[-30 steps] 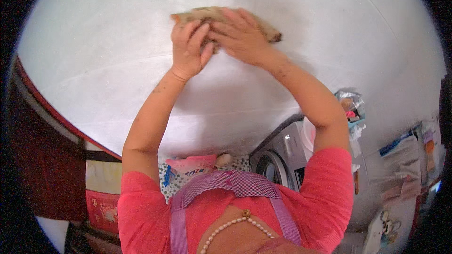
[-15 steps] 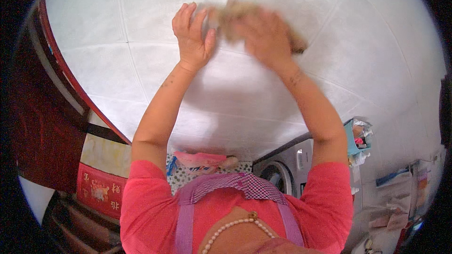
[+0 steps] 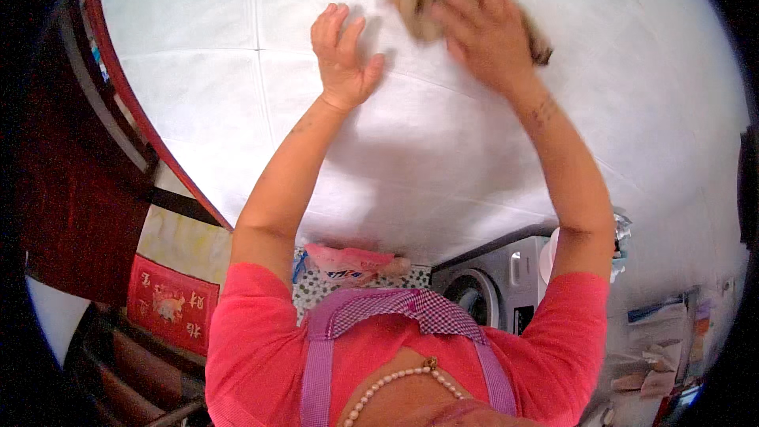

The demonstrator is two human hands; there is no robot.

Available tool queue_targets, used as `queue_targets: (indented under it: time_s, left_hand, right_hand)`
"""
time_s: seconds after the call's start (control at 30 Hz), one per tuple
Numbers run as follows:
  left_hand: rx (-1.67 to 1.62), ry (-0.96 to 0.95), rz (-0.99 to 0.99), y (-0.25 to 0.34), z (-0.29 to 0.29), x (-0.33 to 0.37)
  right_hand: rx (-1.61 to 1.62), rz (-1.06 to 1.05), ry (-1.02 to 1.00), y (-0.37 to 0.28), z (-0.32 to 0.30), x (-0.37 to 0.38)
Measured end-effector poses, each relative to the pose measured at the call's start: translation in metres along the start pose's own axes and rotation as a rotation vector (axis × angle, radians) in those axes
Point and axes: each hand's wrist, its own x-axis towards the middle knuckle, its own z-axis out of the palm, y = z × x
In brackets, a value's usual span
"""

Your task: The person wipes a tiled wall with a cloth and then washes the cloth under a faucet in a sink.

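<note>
Both my arms reach up to a white tiled wall (image 3: 198, 47). My right hand (image 3: 482, 32) presses a crumpled tan cloth (image 3: 423, 0) flat against the tiles; the cloth shows at the fingertips and past the wrist side and is blurred. My left hand (image 3: 341, 55) lies flat on the wall to the left of the cloth, fingers apart and pointing up, holding nothing. A short gap of bare tile separates the two hands.
A dark red door frame (image 3: 126, 103) edges the wall on the left. Below stand a grey front-loading washing machine (image 3: 490, 289), a pink packet (image 3: 348, 261) on a dotted surface, and a red picture panel (image 3: 170, 304). Cluttered items lie at the lower right (image 3: 656, 348).
The cloth and my right hand have moved up and to the right across the wall. My left hand has come off the cloth and now rests alone on the tiles.
</note>
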Motion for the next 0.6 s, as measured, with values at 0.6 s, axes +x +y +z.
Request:
queue_targets:
  time_s: [0.6]
  left_hand:
    - [-0.005,0.053,0.029,-0.002,-0.008,-0.004]
  right_hand:
    - [0.209,-0.201,-0.183,-0.074,0.036,-0.011]
